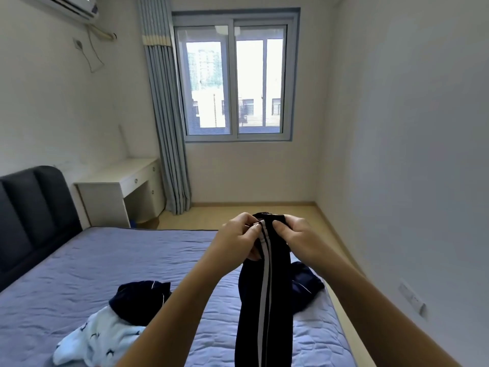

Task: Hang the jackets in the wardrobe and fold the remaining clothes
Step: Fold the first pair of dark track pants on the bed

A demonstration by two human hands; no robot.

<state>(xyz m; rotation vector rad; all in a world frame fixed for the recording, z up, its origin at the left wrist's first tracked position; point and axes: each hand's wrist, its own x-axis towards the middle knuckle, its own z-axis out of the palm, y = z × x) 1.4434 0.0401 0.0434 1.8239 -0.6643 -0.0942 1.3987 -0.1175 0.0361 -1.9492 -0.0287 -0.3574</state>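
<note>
Navy trousers [251, 300] w/ a white side stripe hung from both hands: left hand [236, 235] and right hand [293, 235] pinched the waistband, close together. Folding step, probably (no jacket, this). Next move needs the legs matched, then laid on the bed [105, 260] below the grip.

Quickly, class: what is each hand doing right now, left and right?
Left hand: pinches the top of the dark striped garment.
Right hand: grips the same top edge.
</note>
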